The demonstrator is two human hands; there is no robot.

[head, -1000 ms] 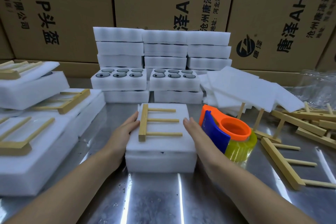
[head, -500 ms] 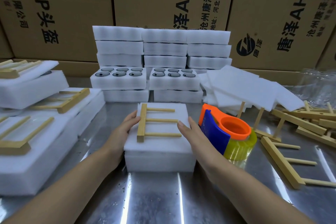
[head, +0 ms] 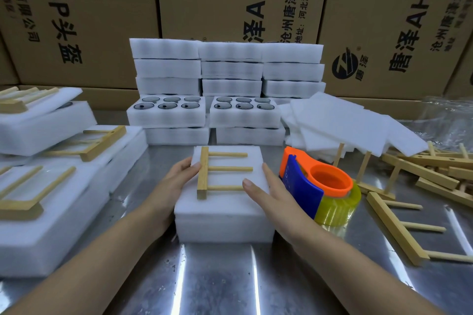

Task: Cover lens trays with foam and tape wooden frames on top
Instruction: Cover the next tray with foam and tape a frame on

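Note:
A foam-covered lens tray (head: 225, 215) sits in the middle of the steel table with a wooden comb-shaped frame (head: 217, 172) lying on its top sheet. My left hand (head: 176, 181) holds the tray's left edge, fingertips against the frame's thick bar. Over the tray's right side my right hand (head: 268, 194) lies with straight fingers, the thumb tip touching the end of the nearest dowel. An orange and blue tape dispenser (head: 320, 184) with yellowish tape stands just right of that hand.
Open lens trays (head: 166, 110) and stacked foam blocks (head: 230, 66) stand behind. Taped, finished trays (head: 51, 186) pile up at the left. Loose foam sheets (head: 345, 125) and spare wooden frames (head: 399, 227) lie at the right. Cardboard boxes (head: 230, 7) wall the back.
My right hand has slid leftward onto the tray top, its thumb reaching the nearest dowel. The left hand has stayed at the tray's left edge.

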